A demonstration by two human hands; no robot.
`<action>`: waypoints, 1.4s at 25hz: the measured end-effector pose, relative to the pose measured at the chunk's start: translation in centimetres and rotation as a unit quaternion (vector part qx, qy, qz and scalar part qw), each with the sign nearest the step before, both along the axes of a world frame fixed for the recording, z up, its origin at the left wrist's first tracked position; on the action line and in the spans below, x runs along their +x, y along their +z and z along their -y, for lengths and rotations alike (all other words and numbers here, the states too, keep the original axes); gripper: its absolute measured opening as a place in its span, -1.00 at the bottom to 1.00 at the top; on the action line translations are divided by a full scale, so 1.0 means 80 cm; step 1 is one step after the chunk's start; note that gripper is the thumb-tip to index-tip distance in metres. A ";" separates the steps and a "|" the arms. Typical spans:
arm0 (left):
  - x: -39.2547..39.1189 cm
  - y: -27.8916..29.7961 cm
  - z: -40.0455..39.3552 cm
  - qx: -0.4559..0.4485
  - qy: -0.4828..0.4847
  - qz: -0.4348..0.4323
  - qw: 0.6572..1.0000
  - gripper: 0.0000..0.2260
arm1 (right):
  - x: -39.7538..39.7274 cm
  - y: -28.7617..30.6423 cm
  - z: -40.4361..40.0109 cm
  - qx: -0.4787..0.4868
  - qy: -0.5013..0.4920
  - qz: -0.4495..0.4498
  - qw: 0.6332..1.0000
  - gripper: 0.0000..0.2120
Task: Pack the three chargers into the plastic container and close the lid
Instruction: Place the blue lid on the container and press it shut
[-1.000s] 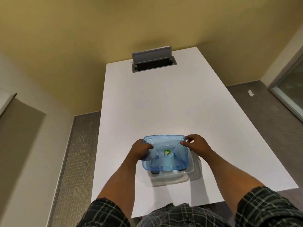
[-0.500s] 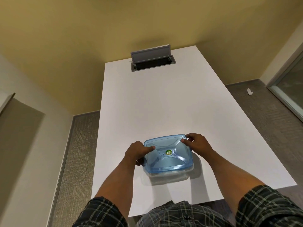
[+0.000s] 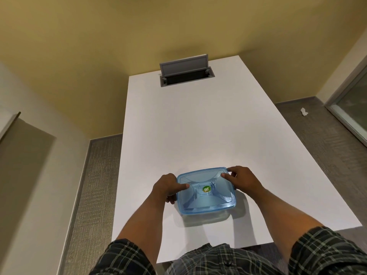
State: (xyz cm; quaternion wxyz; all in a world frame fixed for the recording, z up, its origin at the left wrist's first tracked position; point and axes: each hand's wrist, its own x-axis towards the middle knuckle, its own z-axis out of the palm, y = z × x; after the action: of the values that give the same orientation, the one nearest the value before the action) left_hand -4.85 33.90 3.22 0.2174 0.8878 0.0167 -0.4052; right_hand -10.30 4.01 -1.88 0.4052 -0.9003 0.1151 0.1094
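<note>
The blue lid lies on the container between both grips. The left hand and right hand clasp its side edges, thumbs on top; pressing evenly along each rim should seat it.

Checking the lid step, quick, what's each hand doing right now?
Left hand: gripping the blue lid, thumb on top.
Right hand: gripping its far right corner.

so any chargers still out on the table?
No. The white table shows only the lidded plastic container, with both hands on it, and an open cable hatch.
</note>
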 end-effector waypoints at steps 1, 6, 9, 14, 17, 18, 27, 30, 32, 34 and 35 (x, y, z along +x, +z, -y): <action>0.000 -0.001 0.000 0.001 -0.004 0.004 1.000 -0.48 | 0.000 -0.001 0.000 0.002 0.000 -0.007 1.000 -0.67; -0.001 -0.005 0.000 -0.014 -0.004 0.022 1.000 -0.47 | -0.001 -0.004 0.002 0.035 -0.003 -0.013 0.999 -0.57; -0.003 -0.009 -0.001 -0.045 0.004 0.030 0.999 -0.48 | -0.001 -0.005 0.004 0.048 -0.001 -0.030 0.998 -0.56; -0.002 -0.009 0.002 -0.016 -0.083 0.072 0.994 -0.31 | 0.005 -0.001 0.005 0.001 0.043 -0.028 0.999 -0.58; 0.008 -0.002 0.007 0.069 -0.206 0.135 0.967 -0.16 | 0.008 0.000 0.005 -0.030 0.056 -0.013 0.998 -0.60; 0.012 0.000 0.009 0.098 -0.244 0.141 0.954 -0.07 | 0.009 0.000 0.006 -0.029 0.059 -0.013 0.998 -0.60; -0.003 -0.013 0.017 0.170 -0.328 0.123 0.921 0.47 | 0.014 0.008 0.025 -0.073 0.181 -0.063 0.979 -0.19; -0.005 -0.017 0.016 0.168 -0.322 0.146 0.920 0.48 | 0.016 0.021 0.032 -0.111 0.259 -0.112 0.953 0.20; -0.005 -0.018 0.016 0.164 -0.321 0.155 0.920 0.49 | 0.018 0.027 0.032 -0.141 0.298 -0.138 0.934 0.35; -0.003 -0.018 0.016 0.161 -0.321 0.163 0.919 0.50 | 0.019 0.031 0.031 -0.155 0.317 -0.157 0.923 0.43; -0.002 -0.018 0.017 0.160 -0.320 0.166 0.919 0.50 | 0.019 0.032 0.030 -0.159 0.323 -0.163 0.919 0.45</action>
State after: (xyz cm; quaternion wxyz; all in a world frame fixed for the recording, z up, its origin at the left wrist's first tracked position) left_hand -5.04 32.58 1.74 -0.0687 0.9235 -0.2398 -0.2916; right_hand -8.78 1.61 0.69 0.1750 -0.9107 -0.1016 0.3600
